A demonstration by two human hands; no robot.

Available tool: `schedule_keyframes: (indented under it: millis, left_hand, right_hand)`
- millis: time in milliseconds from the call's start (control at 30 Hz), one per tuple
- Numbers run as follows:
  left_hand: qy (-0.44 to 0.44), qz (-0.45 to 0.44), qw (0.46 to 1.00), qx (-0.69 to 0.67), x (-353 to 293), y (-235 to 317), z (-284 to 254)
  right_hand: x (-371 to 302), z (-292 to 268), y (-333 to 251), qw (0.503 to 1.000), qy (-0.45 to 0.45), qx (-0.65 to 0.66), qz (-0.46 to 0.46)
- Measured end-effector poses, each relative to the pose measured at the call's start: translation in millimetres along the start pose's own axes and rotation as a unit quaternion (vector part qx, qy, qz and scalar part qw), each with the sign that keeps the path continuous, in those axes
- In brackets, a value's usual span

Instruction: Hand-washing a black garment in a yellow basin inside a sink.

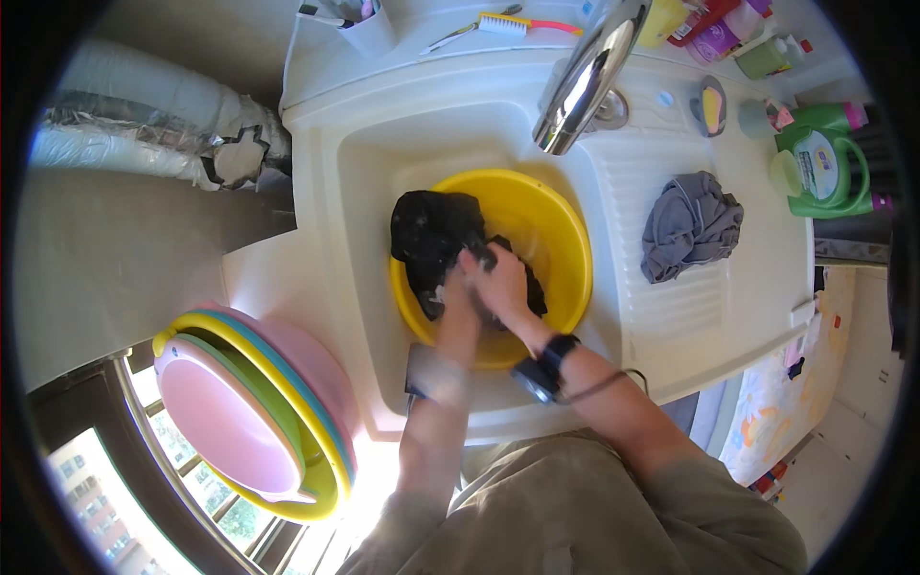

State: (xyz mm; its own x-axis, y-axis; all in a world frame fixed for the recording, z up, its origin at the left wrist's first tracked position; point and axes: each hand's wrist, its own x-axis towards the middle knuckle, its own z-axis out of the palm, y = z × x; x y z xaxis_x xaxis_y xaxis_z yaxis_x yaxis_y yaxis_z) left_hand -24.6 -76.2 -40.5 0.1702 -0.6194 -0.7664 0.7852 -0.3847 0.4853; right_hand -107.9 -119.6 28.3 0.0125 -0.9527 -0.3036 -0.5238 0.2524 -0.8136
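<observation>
A wet black garment [433, 230] with specks of foam lies bunched over the left side of a yellow basin [565, 240]. The basin stands inside a white sink [369, 182]. Both hands are together over the cloth near the basin's middle. My right hand [502, 283] has its fingers closed round a fold of the garment. Close against it, my left hand [458, 295] is smeared by motion, and its fingers are mostly hidden in the black cloth. Dark devices are strapped to both wrists.
A crumpled grey garment [692, 226] rests on the ribbed washboard [637, 321] to the right. Above the basin juts a chrome faucet [585, 86]. Coloured basins [225, 412] are stacked at left. A brush [503, 24] and green jug [826, 163] stand along the back and right.
</observation>
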Motion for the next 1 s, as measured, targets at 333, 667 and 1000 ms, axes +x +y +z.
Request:
schedule_keyframes:
  millis: [333, 667, 1000]
  left_hand:
    - [-0.176, 0.006, 0.984, 0.019, -25, 8, 29]
    - [-0.088, 0.235, 0.735, 0.629, -23, 1, -36]
    - [-0.017, 0.149, 0.971, 0.187, 9, -12, -35]
  right_hand:
    - [37, 2, 72, 0.996, 0.009, -0.092, 0.004]
    - [21, 14, 25, 0.982, 0.096, -0.124, -0.103]
    - [-10, 15, 40, 0.959, -0.185, 0.203, 0.06]
